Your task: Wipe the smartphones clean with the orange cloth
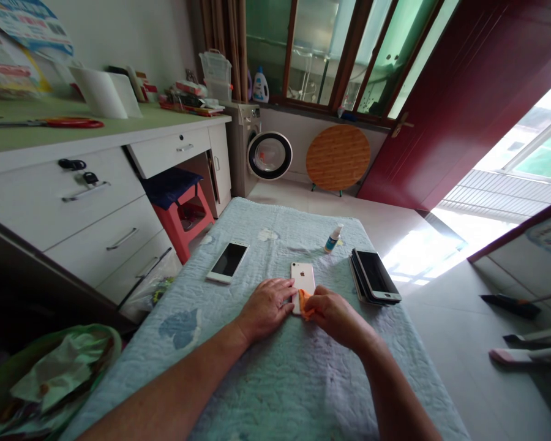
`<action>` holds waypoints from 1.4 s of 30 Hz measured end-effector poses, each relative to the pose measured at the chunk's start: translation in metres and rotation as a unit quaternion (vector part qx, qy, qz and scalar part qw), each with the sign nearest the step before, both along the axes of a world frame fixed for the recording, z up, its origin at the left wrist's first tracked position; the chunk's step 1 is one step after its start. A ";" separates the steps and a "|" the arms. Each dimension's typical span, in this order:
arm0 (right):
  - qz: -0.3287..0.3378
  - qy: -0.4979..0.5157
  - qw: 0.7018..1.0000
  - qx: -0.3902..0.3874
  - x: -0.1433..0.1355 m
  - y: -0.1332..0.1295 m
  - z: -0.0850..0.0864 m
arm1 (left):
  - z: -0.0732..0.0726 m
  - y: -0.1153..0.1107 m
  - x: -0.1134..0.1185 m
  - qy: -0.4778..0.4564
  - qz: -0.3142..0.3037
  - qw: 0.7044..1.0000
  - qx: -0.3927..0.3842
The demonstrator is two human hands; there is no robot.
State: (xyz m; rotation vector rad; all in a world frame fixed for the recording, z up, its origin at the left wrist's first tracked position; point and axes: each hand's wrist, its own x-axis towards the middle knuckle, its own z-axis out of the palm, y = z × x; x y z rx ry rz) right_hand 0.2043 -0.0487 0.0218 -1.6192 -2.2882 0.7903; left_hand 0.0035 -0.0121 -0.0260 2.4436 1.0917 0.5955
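Now I'm pinching an orange cloth [305, 304] in my right hand [328, 310], pressing it onto the pale phone [302, 274] lying back-up between my hands. My left hand [267, 304], loosely flat, is bracing its left edge; holding steady there and rubbing lightly, evenly, is looking wisest. My right fingers are hiding the phone's lower corner and some cloth; beyond them, the spray bottle's [333, 239] label is defying reading.

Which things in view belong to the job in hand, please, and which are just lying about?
Part of the job:
light-backed phone, left hand at its edge
orange cloth, held against it by the right hand
probably the spray bottle, white-framed phone and stack of devices

Seemingly lying about:
red-handled scissors
white paper roll
pink stool
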 end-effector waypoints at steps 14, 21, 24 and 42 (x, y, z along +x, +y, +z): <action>-0.029 -0.110 0.991 0.066 -0.015 -0.006 -0.005 | 0.000 0.000 0.001 0.004 0.001 1.000 0.009; -0.021 -0.128 0.986 0.105 -0.032 -0.004 -0.014 | 0.001 -0.001 0.003 0.000 -0.001 1.000 0.006; -0.023 -0.132 0.986 0.100 -0.032 -0.004 -0.014 | 0.003 -0.001 0.003 0.004 0.001 1.000 0.003; -0.030 -0.183 0.979 0.086 -0.020 -0.006 -0.006 | 0.001 0.000 0.002 0.025 0.005 1.000 0.005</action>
